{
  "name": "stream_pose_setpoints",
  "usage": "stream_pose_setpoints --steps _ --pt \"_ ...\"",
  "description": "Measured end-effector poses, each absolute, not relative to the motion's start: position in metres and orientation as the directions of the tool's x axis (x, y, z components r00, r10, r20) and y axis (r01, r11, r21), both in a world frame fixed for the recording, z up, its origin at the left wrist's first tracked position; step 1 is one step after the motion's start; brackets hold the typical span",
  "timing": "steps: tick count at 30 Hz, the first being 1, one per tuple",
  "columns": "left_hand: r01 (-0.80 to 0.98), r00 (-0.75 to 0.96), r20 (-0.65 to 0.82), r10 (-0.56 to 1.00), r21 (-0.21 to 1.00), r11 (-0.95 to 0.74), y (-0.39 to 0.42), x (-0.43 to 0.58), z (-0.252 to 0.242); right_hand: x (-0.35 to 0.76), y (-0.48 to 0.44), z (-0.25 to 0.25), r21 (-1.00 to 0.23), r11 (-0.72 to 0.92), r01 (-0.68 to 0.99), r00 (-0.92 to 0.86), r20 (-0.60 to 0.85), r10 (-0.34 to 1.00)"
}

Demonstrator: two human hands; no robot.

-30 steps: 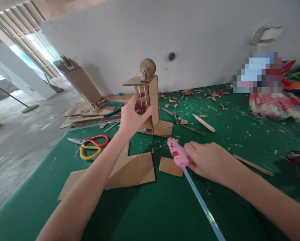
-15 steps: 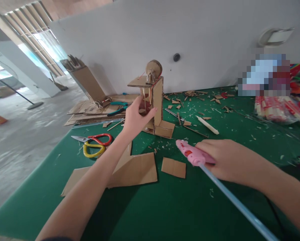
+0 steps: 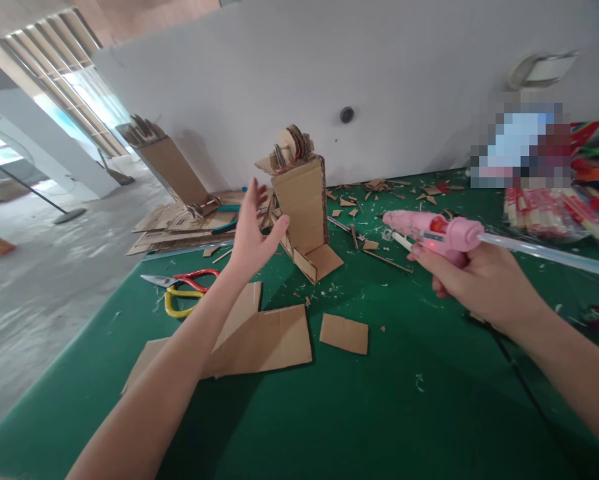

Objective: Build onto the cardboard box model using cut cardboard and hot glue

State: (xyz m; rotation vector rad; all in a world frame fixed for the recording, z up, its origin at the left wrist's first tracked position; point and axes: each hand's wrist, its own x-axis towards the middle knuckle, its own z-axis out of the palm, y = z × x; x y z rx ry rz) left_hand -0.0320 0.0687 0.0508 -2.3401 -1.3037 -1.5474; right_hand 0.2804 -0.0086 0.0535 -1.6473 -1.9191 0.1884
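A small cardboard tower [image 3: 302, 203] with a round spool and red thread on top stands on the green table [image 3: 329, 413]. My left hand [image 3: 252, 230] is at its left side, fingers spread, thumb touching the tower's edge. My right hand [image 3: 472, 280] is raised to the right of the tower and grips a pink glue gun [image 3: 432, 233]. The gun's nozzle points left toward the tower, and a clear glue stick [image 3: 549, 257] sticks out behind it.
Flat cardboard pieces [image 3: 264, 337] and a small cardboard square [image 3: 344, 332] lie in front of the tower. Red and yellow scissors [image 3: 184, 290] lie at the left, teal pliers [image 3: 224, 223] behind. Cardboard scraps [image 3: 379, 190] litter the far table. A white wall stands behind.
My right hand has lifted the glue gun off the table and aimed it at the tower. My left hand has turned the tower and opened its fingers.
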Motion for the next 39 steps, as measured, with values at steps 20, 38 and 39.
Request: stream_pose_setpoints --steps 20,38,39 --pt "0.649 0.696 0.435 0.571 -0.041 -0.76 0.035 -0.028 0.033 0.277 0.038 0.044 -0.911 0.084 0.404 0.22 0.186 0.958" --pt "0.63 0.634 0.566 0.526 0.016 -0.776 0.041 -0.032 0.015 0.279 0.04 0.03 -0.875 0.097 0.474 0.185 0.207 0.961" --pt "0.629 0.641 0.559 0.525 0.008 -0.777 0.041 -0.032 0.015 0.278 0.039 0.031 -0.87 0.098 0.483 0.178 0.207 0.962"
